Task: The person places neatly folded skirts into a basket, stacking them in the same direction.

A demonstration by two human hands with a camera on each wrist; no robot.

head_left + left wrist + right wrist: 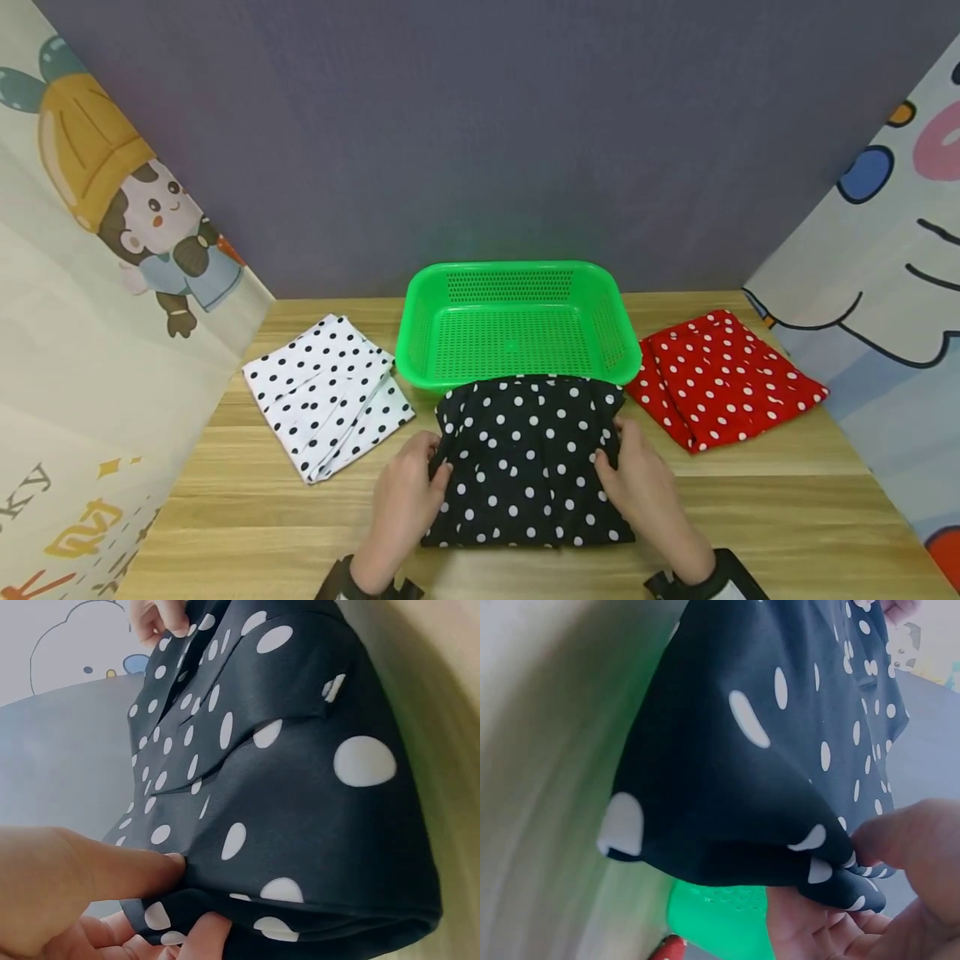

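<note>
A folded black cloth with white polka dots is held up by its two sides in front of the basket. My left hand pinches its left edge, thumb on the near face and fingers behind, as the left wrist view shows at the thumb. On the opposite edge my right hand pinches the fabric the same way, with the thumb over a fold in the right wrist view. The cloth's top edge overlaps the near rim of the green plastic basket in the head view.
Left of the basket lies a folded white cloth with black dots. A folded red cloth with white dots lies to the right, close to the basket's side. Behind the wooden table stands a grey-purple wall.
</note>
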